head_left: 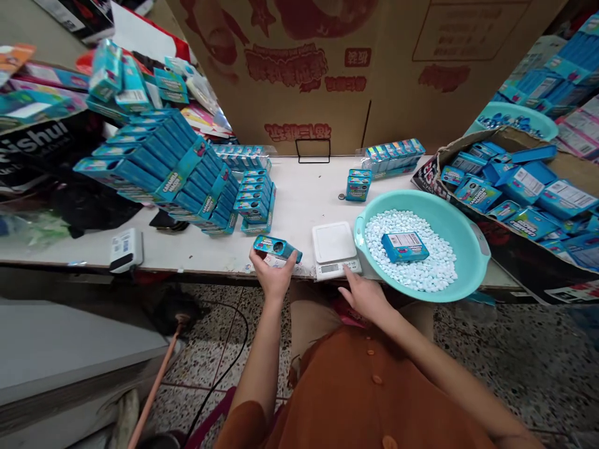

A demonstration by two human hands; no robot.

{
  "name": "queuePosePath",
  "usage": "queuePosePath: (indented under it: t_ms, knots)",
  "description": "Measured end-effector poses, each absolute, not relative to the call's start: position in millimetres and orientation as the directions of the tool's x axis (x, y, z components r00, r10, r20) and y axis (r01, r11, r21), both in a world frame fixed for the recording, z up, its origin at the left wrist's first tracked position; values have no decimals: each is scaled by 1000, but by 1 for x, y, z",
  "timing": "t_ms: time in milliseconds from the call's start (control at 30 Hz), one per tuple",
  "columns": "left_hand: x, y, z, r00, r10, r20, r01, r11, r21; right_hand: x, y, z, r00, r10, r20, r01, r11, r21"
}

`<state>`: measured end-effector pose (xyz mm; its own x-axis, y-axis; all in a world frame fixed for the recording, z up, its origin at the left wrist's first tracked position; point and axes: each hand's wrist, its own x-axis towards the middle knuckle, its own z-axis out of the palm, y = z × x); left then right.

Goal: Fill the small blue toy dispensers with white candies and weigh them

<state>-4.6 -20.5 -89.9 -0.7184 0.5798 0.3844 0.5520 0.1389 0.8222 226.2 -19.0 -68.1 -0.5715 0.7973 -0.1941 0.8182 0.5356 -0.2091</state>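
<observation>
My left hand (pixel 274 274) grips a small blue candy box (pixel 266 244) with a round window, just above the table's front edge. With its index finger out, my right hand (pixel 365 293) touches the button area of a white digital scale (pixel 334 243). Nothing lies on the scale's plate. Right of the scale stands a turquoise basin (pixel 477 255) of small white candies (pixel 435 268). Another blue box (pixel 405 247) rests on top of those candies.
Stacked blue boxes (pixel 187 178) rise at the left, with a shorter stack (pixel 255 196) beside them. A blue box (pixel 358 185) stands behind the scale. An open carton (pixel 510 187) of blue boxes is at the right. A large cardboard box (pixel 327 106) closes off the back.
</observation>
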Motion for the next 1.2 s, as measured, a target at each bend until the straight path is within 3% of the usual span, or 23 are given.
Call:
queuePosePath:
  t_ms: [167, 500, 767, 1067, 1200]
  knots:
    - [-9, -27, -92, -735, 572, 365, 526, 140, 839, 228, -9, -77, -520, 789, -327, 852, 508, -128]
    - [-10, -33, -86, -739, 578, 347, 501, 126, 856, 214, -6, -79, -482, 796, -365, 862, 505, -36]
    - [-8, -40, -86, -738, 574, 356, 500, 108, 859, 226, -7, -83, -532, 794, -294, 840, 539, -65]
    - [-10, -47, -87, -751, 572, 329, 489, 148, 860, 239, -9, -105, -350, 926, -137, 936, 350, -25]
    - [-10, -50, -86, -752, 577, 319, 478, 143, 867, 238, -2, -107, -320, 933, -163, 947, 319, -33]
